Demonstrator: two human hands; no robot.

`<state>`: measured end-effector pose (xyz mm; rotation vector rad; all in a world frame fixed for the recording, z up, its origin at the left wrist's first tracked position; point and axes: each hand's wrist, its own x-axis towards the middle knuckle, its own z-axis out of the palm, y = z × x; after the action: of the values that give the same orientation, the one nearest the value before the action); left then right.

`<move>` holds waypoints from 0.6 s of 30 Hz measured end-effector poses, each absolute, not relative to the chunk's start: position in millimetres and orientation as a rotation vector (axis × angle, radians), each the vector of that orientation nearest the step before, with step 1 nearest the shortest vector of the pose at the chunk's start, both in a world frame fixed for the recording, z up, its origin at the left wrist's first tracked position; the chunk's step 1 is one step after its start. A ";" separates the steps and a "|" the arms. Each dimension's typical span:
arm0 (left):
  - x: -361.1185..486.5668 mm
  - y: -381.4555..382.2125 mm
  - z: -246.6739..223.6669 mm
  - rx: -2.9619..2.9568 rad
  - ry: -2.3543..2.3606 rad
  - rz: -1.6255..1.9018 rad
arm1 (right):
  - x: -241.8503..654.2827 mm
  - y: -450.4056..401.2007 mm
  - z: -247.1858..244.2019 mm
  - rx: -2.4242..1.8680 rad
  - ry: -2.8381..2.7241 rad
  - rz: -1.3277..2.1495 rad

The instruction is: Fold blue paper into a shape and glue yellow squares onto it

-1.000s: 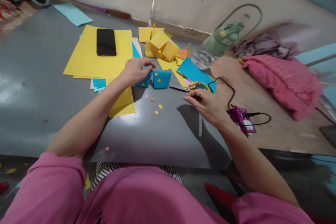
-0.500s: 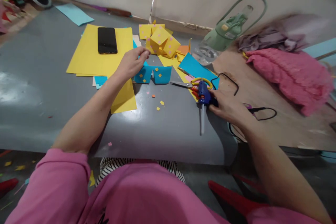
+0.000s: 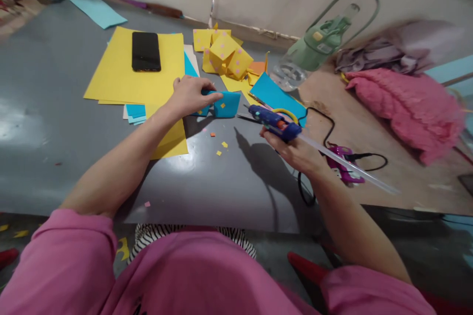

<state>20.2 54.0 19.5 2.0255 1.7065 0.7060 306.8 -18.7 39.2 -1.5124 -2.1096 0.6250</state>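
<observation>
My right hand (image 3: 291, 150) is wrapped round a blue glue gun (image 3: 275, 122), raised over the table with its nozzle toward the left and a long clear glue stick out of its back. My left hand (image 3: 192, 96) pinches the top of a folded blue paper piece (image 3: 227, 105) dotted with small yellow squares. Scissors with yellow handles (image 3: 286, 114) lie partly hidden behind the glue gun. Small paper scraps (image 3: 224, 144) are scattered in front of the blue piece. Folded yellow paper shapes with pink dots (image 3: 225, 54) stand behind it.
A black phone (image 3: 146, 51) rests on yellow sheets (image 3: 111, 74) at left. Blue paper (image 3: 275, 94) lies behind the scissors. Farther right are a green bottle (image 3: 320, 44), a purple object with a cable (image 3: 343, 163) and pink cloth (image 3: 410, 108).
My right hand has lifted the glue gun off the table and turned its nozzle leftward. My left hand has come down onto the blue piece and taken hold of its top.
</observation>
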 end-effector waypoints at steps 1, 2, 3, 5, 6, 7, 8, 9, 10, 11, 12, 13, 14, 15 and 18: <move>22.1 55.0 21.1 2.024 1.717 0.689 | 304.1 -15.5 34.5 -1.506 -2.123 0.646; 24.2 56.3 22.9 2.024 1.721 0.669 | 302.8 -12.2 30.1 -1.511 -2.126 0.665; 26.1 57.6 24.8 2.023 1.723 0.642 | 302.3 -9.3 26.4 -1.518 -2.122 0.680; 29.3 60.0 27.8 2.021 1.728 0.582 | 301.4 -5.1 21.8 -1.519 -2.115 0.703; 30.4 61.0 28.7 2.020 1.731 0.555 | 300.3 -4.2 21.0 -1.519 -2.112 0.715; 31.2 61.7 29.2 2.021 1.730 0.531 | 298.4 -3.8 21.1 -1.517 -2.108 0.726; 31.7 62.2 29.3 2.024 1.728 0.511 | 295.9 -4.0 21.9 -1.515 -2.108 0.736; 32.0 62.4 29.2 2.029 1.723 0.497 | 292.7 -4.4 23.1 -1.515 -2.111 0.742; 32.1 62.5 29.0 2.035 1.719 0.490 | 289.4 -4.9 24.5 -1.514 -2.114 0.741; 32.1 62.4 28.8 2.041 1.716 0.486 | 286.1 -5.2 25.7 -1.512 -2.122 0.741; 32.0 62.1 28.8 2.046 1.720 0.487 | 283.3 -5.2 26.6 -1.509 -2.132 0.739; 31.8 61.7 29.0 2.052 1.727 0.493 | 281.0 -4.9 27.1 -1.509 -2.137 0.734; 31.5 61.2 29.5 2.055 1.735 0.504 | 279.4 -4.4 27.2 -1.511 -2.141 0.732; 31.0 60.6 30.2 2.054 1.737 0.515 | 278.5 -3.7 26.9 -1.514 -2.141 0.731; 29.3 58.0 32.8 2.046 1.710 0.508 | 279.4 -1.2 24.7 -1.518 -2.141 0.742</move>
<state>29.3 58.0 32.8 2.0462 1.7100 0.5079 279.4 -1.2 24.7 -1.5183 -2.1412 0.7417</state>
